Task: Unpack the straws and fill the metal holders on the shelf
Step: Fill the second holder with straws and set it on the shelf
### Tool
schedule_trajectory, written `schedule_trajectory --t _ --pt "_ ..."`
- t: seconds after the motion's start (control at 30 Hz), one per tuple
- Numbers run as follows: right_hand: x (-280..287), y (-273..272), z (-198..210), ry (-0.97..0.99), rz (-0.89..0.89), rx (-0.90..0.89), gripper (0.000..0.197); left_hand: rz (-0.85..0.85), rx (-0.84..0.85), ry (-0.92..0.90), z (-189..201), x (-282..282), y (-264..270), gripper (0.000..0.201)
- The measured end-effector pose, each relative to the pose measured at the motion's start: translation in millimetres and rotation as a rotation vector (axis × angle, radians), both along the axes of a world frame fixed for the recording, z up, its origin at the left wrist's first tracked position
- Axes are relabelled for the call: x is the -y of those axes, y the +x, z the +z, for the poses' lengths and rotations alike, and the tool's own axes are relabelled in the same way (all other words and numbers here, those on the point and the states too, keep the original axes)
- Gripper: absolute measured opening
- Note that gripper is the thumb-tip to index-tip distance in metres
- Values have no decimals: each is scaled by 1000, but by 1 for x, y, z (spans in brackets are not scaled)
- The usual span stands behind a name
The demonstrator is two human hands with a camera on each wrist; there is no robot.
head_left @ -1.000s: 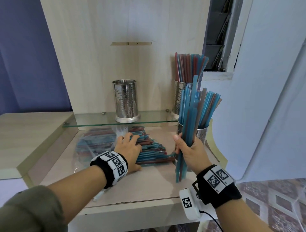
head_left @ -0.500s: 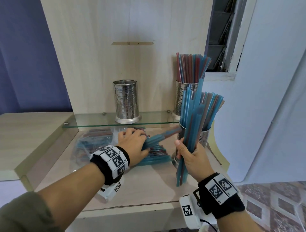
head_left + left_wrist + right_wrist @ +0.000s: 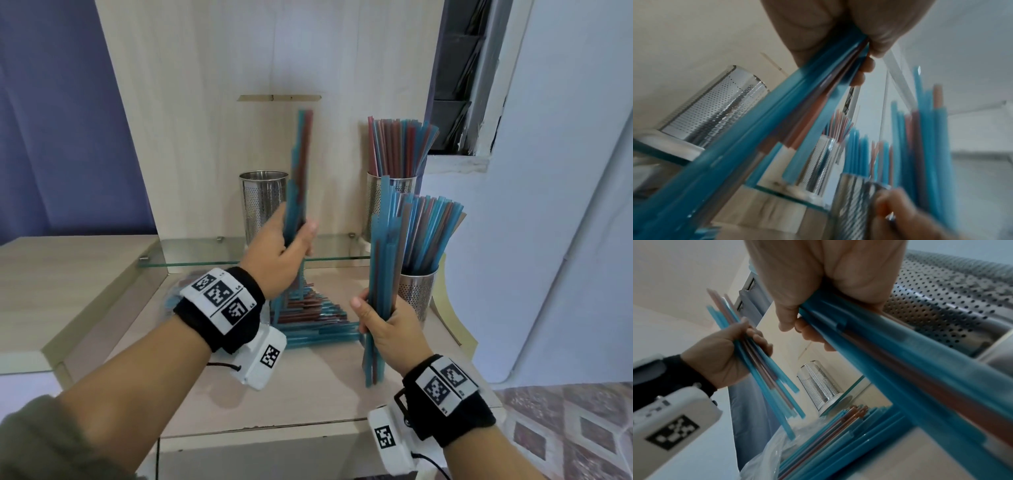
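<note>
My left hand (image 3: pixel 291 246) grips an upright bundle of blue and red straws (image 3: pixel 298 178) in front of the empty perforated metal holder (image 3: pixel 262 209) on the glass shelf (image 3: pixel 205 253). My right hand (image 3: pixel 383 322) grips a second bundle of straws (image 3: pixel 385 260) upright beside a straw-filled holder (image 3: pixel 418 291) on the lower wooden surface. Another filled holder (image 3: pixel 390 202) stands at the shelf's right end. Loose straws (image 3: pixel 315 318) lie piled under the shelf. In the left wrist view my fingers (image 3: pixel 863 71) curl round the straws (image 3: pixel 777 129); in the right wrist view my right fingers (image 3: pixel 797 324) wrap theirs (image 3: pixel 900 353).
A clear plastic bag (image 3: pixel 764 459) lies left of the loose pile. A wooden back panel (image 3: pixel 239 68) rises behind the shelf. A white wall (image 3: pixel 565 205) stands close on the right, a raised wooden ledge (image 3: pixel 68 274) on the left.
My left hand has lifted a bundle of straws off the pile and turned it upright in front of the empty holder. The right hand has stayed put with its bundle.
</note>
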State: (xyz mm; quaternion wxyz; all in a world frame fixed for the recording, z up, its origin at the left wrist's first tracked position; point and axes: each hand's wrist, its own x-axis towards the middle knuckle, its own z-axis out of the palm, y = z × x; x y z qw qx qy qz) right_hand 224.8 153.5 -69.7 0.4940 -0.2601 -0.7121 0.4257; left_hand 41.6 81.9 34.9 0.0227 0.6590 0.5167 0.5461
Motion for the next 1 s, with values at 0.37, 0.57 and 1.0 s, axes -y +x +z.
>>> schedule_trajectory --t 0.37,0.57,1.0 --pt "15 -22 27 -54 229 -121 30 -120 391 -285 -16 10 35 54" --pt "16 -20 28 -74 294 -82 41 -301 648 -469 -27 6 47 35" --pt "6 -3 19 -126 212 98 12 -173 33 -25 49 10 37 66"
